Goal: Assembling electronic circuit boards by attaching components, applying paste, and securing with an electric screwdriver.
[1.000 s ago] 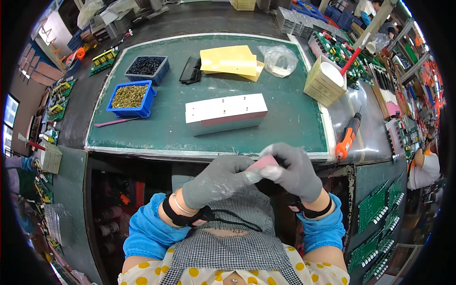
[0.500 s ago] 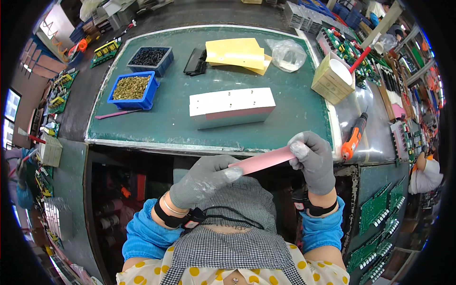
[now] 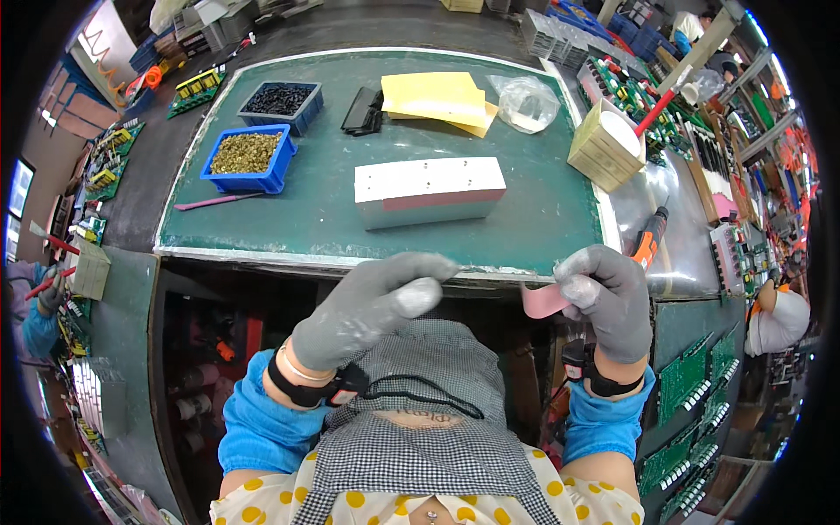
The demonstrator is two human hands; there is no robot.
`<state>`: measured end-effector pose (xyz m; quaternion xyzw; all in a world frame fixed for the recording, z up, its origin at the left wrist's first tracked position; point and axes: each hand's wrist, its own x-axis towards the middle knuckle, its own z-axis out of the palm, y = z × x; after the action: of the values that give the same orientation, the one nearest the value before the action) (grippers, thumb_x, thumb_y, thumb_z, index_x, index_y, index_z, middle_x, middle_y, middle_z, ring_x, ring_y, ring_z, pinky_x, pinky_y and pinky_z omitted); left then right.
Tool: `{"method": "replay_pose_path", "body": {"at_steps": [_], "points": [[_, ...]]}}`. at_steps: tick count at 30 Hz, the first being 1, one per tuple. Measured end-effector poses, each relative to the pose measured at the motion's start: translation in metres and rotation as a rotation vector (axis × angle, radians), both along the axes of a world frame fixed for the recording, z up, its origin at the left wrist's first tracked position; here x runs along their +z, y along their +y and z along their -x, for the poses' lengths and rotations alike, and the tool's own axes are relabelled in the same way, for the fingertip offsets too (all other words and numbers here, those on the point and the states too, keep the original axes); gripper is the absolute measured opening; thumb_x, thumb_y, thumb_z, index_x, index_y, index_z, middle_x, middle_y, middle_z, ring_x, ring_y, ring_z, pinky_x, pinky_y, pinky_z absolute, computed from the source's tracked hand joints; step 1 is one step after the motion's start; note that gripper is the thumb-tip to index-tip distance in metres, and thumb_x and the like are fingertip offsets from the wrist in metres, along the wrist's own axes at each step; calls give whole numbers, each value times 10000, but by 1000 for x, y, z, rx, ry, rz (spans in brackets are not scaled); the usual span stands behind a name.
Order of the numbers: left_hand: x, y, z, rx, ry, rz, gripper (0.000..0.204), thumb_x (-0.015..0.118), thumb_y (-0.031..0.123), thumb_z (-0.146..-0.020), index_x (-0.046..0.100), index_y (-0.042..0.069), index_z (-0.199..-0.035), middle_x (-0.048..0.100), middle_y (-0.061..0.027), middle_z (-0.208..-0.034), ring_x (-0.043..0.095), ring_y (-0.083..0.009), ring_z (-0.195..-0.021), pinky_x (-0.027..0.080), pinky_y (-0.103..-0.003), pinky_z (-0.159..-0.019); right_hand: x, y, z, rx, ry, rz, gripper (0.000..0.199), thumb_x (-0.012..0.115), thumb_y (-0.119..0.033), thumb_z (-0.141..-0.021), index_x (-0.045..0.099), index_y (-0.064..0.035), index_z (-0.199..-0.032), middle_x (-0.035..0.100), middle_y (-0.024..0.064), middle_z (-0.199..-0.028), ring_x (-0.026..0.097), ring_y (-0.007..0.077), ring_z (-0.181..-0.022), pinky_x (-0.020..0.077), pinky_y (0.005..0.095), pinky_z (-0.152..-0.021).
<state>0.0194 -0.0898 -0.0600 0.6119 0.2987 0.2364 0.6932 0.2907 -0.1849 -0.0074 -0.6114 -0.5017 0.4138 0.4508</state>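
Observation:
In my gloved right hand (image 3: 608,302) a pink strip (image 3: 543,302) is pinched between thumb and fingers. Its free end curls to the left, over the near edge of the bench. My gloved left hand (image 3: 372,306) is apart from the strip, fingers stretched toward the right and thumb separated from them; I make out nothing in it. Both gloves are grey with whitish smudges. Beyond my hands, on the green bench mat (image 3: 306,206), lies a long white-and-grey box-shaped part (image 3: 429,192) with small holes on top and a pink band along its front side.
Left on the mat stand a blue bin (image 3: 282,166) of brass-coloured pieces, a bin (image 3: 308,114) of black pieces and a pink stick (image 3: 214,202). Yellow sheets (image 3: 433,94), a clear bag (image 3: 528,103), a box-like holder (image 3: 604,153) and an orange power screwdriver (image 3: 649,241) lie farther right.
My left hand has let go of the pink strip and drawn away from it. My right hand has moved slightly right, and the strip, straight before, now curls.

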Motion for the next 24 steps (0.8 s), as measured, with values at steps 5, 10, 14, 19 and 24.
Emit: {"method": "replay_pose_path", "body": {"at_steps": [5, 10, 14, 19, 24], "points": [[21, 2, -62, -128, -108, -550, 497, 667, 360, -888, 614, -23, -1201, 635, -117, -1094, 566, -144, -985, 462, -290, -899, 17, -2, 7, 187, -68, -56, 152, 684, -136, -856, 676, 16, -859, 643, 47, -728, 600, 103, -613, 474, 250, -570], [26, 3, -77, -526, 16, -191, 475, 655, 432, -910, 678, -28, -1027, 619, -60, -828, 542, -113, -783, 460, -280, -713, 30, -14, 2, 135, -231, -75, 150, 678, -126, -857, 681, 23, -878, 649, 53, -738, 612, 104, -620, 482, 253, -569], [9, -2, -67, -477, 12, -55, 498, 645, 458, -923, 685, -29, -1019, 619, -31, -824, 527, -105, -769, 454, -279, -690, 28, -19, -5, -29, -180, -81, 139, 687, -123, -837, 675, 10, -879, 634, 31, -748, 577, 77, -608, 449, 227, -552], [-17, -9, -50, -418, 25, -39, 476, 637, 455, -932, 694, -6, -1034, 612, -11, -828, 515, -102, -760, 454, -271, -682, 22, -18, -10, -82, -89, -74, 115, 672, -109, -836, 653, 2, -860, 593, 7, -725, 525, 55, -587, 402, 207, -532], [-33, -5, -36, -417, 107, 55, 452, 623, 412, -949, 678, -16, -1082, 650, -47, -889, 567, -136, -819, 484, -292, -774, 20, -14, -11, -59, -107, -122, 99, 652, -98, -844, 648, 1, -847, 589, 5, -725, 519, 54, -574, 393, 212, -520]]}}
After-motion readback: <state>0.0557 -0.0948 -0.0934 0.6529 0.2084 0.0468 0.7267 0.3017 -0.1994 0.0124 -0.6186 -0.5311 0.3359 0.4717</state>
